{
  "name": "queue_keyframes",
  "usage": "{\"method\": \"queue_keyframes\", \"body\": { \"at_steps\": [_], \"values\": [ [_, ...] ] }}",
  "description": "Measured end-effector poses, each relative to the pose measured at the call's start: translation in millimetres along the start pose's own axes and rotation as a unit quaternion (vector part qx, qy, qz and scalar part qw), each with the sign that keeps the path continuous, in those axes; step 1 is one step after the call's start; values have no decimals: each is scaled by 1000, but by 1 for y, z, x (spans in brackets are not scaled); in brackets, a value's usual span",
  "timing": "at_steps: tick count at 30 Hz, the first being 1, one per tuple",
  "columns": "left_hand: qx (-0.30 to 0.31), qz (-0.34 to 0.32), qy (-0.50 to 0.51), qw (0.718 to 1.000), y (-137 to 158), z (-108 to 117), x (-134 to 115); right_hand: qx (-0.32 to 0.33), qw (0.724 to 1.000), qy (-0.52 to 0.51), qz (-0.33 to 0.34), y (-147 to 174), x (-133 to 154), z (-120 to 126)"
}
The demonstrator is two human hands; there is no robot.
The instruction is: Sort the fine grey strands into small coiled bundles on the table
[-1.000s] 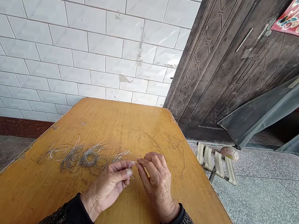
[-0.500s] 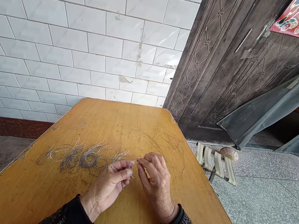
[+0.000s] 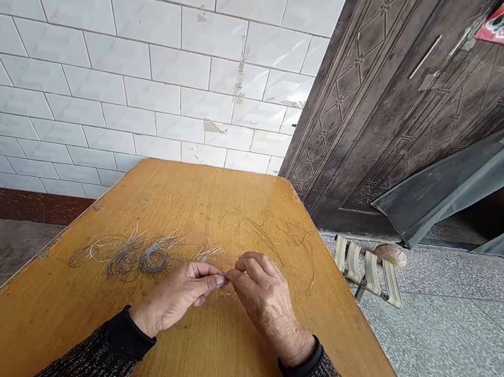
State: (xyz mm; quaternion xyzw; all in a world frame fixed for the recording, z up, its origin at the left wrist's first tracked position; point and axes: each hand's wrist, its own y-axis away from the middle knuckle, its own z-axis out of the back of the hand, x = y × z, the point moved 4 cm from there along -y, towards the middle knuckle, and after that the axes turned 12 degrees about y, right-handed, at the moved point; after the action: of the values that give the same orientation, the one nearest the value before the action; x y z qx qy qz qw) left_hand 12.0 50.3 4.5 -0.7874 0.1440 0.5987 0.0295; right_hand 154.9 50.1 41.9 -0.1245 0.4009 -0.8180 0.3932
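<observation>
My left hand (image 3: 178, 295) pinches a thin wire between thumb and forefinger, though little of the wire shows now. Fingertips of my right hand (image 3: 265, 299) meet those of the left and are closed on the same wire. Just left of the hands lie a coiled bundle of grey wire (image 3: 152, 269) and a looser tangle of wire (image 3: 122, 260). Behind my left hand, the bright ends of another wire bundle (image 3: 210, 252) stick out. Farther back on the right, thin loose wires (image 3: 268, 237) are spread out.
All of this rests on a yellow wooden table (image 3: 202, 200) against a white tiled wall (image 3: 152, 96). A striped folding stool (image 3: 370, 272) stands right of the table, with a round ball-like thing (image 3: 391, 255) behind it. A dark carved door (image 3: 380, 107) is at the back right.
My hands have come together so the fingertips touch. The small wire loop seen between them earlier is now mostly hidden. The view has tilted slightly down.
</observation>
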Motion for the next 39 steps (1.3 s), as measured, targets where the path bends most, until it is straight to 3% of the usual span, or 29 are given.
{"method": "queue_keyframes", "body": {
  "at_steps": [3, 12, 27, 39],
  "values": [
    [6, 18, 23, 1000, 0, -2, 0, 0, 1000, 3, 6, 0, 1, 0],
    [-33, 34, 179, 983, -3, 3, 3, -4, 998, 18, -64, 0, -5, -1],
    [-90, -10, 257, 962, -4, 0, 6, -25, 995, 55, -82, 2, 1, -7],
    [-101, -20, 296, 950, -4, -5, 8, -42, 991, 77, -98, 6, 2, -9]
  ]
}}
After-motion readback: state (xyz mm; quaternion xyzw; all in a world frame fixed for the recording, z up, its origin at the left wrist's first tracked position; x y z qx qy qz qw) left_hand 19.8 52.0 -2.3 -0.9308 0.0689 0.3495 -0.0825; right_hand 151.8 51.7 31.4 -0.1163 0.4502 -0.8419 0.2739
